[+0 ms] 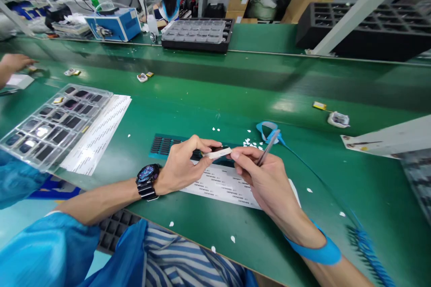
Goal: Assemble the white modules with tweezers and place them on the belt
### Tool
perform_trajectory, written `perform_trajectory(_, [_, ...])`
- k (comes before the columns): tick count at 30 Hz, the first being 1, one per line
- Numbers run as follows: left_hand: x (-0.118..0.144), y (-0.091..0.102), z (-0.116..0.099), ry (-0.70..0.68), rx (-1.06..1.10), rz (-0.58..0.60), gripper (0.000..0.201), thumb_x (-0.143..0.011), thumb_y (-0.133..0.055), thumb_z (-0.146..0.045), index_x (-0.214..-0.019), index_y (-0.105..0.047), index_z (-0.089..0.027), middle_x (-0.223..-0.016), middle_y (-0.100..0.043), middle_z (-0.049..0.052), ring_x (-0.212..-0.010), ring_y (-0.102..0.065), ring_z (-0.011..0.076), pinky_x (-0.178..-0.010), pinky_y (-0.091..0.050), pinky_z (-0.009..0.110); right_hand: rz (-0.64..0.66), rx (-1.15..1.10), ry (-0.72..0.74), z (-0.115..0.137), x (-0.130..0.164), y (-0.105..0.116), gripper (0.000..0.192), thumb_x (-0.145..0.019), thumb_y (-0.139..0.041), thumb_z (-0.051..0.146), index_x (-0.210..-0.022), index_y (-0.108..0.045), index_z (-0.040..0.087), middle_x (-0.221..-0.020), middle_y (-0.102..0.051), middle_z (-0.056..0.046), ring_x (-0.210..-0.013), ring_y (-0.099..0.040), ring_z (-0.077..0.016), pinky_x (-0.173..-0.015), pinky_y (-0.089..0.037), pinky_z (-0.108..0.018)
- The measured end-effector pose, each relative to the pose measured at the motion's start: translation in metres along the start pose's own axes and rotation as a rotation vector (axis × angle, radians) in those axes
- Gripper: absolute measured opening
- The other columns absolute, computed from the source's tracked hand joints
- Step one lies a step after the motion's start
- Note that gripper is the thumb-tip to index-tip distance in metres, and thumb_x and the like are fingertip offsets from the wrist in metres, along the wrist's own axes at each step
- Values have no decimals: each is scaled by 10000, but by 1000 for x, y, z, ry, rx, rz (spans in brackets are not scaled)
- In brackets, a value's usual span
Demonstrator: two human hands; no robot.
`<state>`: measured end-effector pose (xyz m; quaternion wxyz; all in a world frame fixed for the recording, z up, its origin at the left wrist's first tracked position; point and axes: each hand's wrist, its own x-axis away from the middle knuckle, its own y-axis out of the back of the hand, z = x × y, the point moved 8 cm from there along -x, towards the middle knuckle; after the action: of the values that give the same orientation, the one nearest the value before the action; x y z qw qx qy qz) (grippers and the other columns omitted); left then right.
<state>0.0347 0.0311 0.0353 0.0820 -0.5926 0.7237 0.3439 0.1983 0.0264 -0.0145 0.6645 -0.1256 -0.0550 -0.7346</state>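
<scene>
My left hand (185, 161) pinches a small white device case (219, 153) with a dark upper face between thumb and fingers. My right hand (261, 177) meets the case's right end with thumb and forefinger. Metal tweezers (269, 145) lie in the same hand, pointing up and away from the case. Under both hands are a printed white adhesive sheet (224, 186) and a teal sheet with rows of dark strips (161, 145). Whether my right fingers also hold a small piece at the case is hidden.
A clear compartment tray (50, 121) with dark screens stands left, beside another printed sheet (107, 130). White cases with batteries (338, 119) sit along the green bench. A blue wrist-strap cord (313, 170) runs right. Another person's hand (16, 63) is far left. White scraps (252, 143) are scattered.
</scene>
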Motion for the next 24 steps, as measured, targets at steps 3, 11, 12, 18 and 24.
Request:
perform_trajectory(3, [-1,1,5,67,25,-13,196,-846,-662,-105,-850,-491,-202,-1031,-791,86,-923,-764,164,-769,-597,275,-53,65,91,6,-6,11,268,-672,-790,439,-707,-717,183,-505,-534,26,-488,-419,-102,-463,-275,-244])
perform_trajectory(11, [2,0,37,428,263,-38,259,-853,-721,-341,-836,-508,-194,-991,-782,87,-767,-718,140,-679,-575,280,-182,785,556,37,-15,43,183,-847,-629,294,-828,-788,204,-676,-706,-27,-571,-598,-171,-568,-454,-313])
perform_trajectory(12, [3,-1,39,449,284,-31,270,-850,-724,-353,-837,-508,-192,-963,-777,80,-758,-712,135,-676,-570,272,-180,847,639,41,-11,41,203,-875,-596,255,-863,-792,203,-755,-742,-41,-631,-643,-185,-594,-477,-317])
perform_trajectory(18, [4,-8,47,585,444,8,314,-822,-739,-363,-844,-479,-189,-811,-734,26,-693,-689,107,-622,-528,219,-215,960,960,57,16,19,126,-919,-634,167,-900,-757,185,-790,-736,-36,-608,-643,-151,-559,-495,-282])
perform_trajectory(24, [6,-14,45,647,490,62,316,-812,-737,-350,-859,-467,-193,-676,-691,-18,-561,-594,74,-529,-447,196,-115,933,1249,60,52,-10,129,-890,-707,95,-963,-688,200,-844,-753,-28,-632,-676,-114,-490,-469,-222])
